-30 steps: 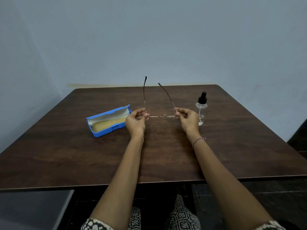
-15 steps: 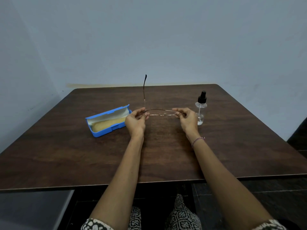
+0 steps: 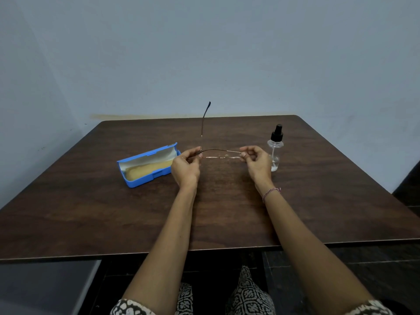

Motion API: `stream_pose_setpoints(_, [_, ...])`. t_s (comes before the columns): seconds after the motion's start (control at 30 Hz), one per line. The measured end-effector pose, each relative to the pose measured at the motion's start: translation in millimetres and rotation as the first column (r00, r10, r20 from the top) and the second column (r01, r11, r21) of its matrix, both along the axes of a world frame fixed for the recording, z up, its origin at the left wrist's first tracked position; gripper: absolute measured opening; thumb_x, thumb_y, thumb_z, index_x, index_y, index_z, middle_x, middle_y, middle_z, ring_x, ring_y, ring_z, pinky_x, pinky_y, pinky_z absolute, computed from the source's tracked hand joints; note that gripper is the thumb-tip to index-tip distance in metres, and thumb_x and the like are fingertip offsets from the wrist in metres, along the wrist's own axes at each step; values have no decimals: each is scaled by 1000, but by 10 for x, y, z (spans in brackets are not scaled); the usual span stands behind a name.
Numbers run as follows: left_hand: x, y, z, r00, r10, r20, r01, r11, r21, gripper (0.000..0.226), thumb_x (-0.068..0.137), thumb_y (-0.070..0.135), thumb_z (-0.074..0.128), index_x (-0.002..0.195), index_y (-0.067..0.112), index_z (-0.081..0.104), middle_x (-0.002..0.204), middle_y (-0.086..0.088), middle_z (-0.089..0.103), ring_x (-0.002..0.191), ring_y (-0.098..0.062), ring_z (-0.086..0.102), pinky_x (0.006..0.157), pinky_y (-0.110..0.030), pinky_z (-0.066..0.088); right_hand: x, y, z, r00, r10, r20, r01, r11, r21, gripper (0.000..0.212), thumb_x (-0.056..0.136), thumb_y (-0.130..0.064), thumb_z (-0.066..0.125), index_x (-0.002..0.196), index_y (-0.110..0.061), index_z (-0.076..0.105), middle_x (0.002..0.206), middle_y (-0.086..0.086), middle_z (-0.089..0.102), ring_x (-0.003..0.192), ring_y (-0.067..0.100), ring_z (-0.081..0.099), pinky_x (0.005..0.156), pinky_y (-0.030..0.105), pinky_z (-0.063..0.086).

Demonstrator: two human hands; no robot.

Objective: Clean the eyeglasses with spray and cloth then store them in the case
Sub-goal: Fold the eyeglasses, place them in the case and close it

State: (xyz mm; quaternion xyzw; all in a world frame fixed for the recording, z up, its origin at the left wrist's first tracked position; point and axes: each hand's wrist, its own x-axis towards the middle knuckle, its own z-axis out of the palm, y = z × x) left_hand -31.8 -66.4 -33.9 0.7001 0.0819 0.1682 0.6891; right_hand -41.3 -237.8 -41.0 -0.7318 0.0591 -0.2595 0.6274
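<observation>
Case [image 3: 141, 181]: blue, lid open, left of the worktop's [image 3: 91, 212] centre, ready to take the glasses; yellow cloth [image 3: 147, 169] inside.
Left hand [image 3: 185, 165]: fingers pinched on the left end of the eyeglasses [image 3: 221, 154], steadying them.
Eyeglasses: held above mid-worktop, one arm folded across, the other upright, apparently being folded for storing.
Right hand [image 3: 258, 162]: fingers pinched on the right end.
Spray bottle [image 3: 275, 148]: upright, just beyond that hand, set aside.

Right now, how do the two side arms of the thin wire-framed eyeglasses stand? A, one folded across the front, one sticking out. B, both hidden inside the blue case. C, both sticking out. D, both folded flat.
A: on the thin wire-framed eyeglasses, pinched at each end by the left hand and the right hand, one arm lies folded along the front while the other points out, away from the person.
</observation>
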Motion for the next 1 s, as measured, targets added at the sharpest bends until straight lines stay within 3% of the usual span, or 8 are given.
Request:
stream_pose_setpoints(0.23, [-38,-30,35,1000,14,10,-15,992,127,26,86,-3,58,93,16,73,78,8,68,71,-5,67,79,-28,57,-22,9,22,1000,24,17,-25,997,71,12,86,8,59,90,-3,59,75,-1,60,68,6,61,67,16,56])
stream_pose_setpoints(0.4, [-21,-21,30,998,-4,59,3,1000,16,29,85,-11,53,96,10,70,83,4,67,71,-7,66,73,-22,56,-20,1,26,999,38,18,-41,985,169,19,85,8,61,82,-11,59,75,2,62,66,10,64,61,17,55])
stream_pose_setpoints(0.6, [18,-16,9,999,-6,46,13,988,-153,27,86,-12,52,97,7,67,85,1,67,70,-7,64,63,-15,53,-12,20,13,997,72,22,-75,951,300,14,90,5,55,101,1,62,83,3,66,68,7,67,66,16,56])
stream_pose_setpoints(0.7, [19,-20,7,999,1,40,6,983,-184,27,87,-11,51,99,6,67,90,-3,68,71,-6,64,65,-15,55,-36,13,31,994,112,12,-108,921,374,18,95,-1,47,98,-6,65,84,7,66,74,12,67,69,18,56])
stream_pose_setpoints(0.8, [16,-24,8,999,5,36,2,980,-201,28,89,-11,48,103,6,66,96,-4,67,73,-6,64,66,-16,55,-49,3,48,988,155,11,-143,878,457,24,99,-12,43,103,-1,65,84,8,66,76,15,67,72,21,57])
stream_pose_setpoints(0.9, [28,-21,4,999,2,47,8,975,-220,32,90,-11,41,105,4,65,102,-9,68,75,-8,64,62,-15,54,-59,25,69,984,176,9,-155,842,517,30,98,-26,45,94,-4,66,90,5,69,77,14,67,74,22,57])
stream_pose_setpoints(1.0, [11,-19,16,1000,-9,27,15,966,-257,33,93,-7,37,107,4,65,105,-11,68,87,-16,66,67,-19,56,-66,34,72,983,185,17,-169,853,493,21,95,-24,53,93,-7,66,94,3,69,79,10,67,77,21,57])
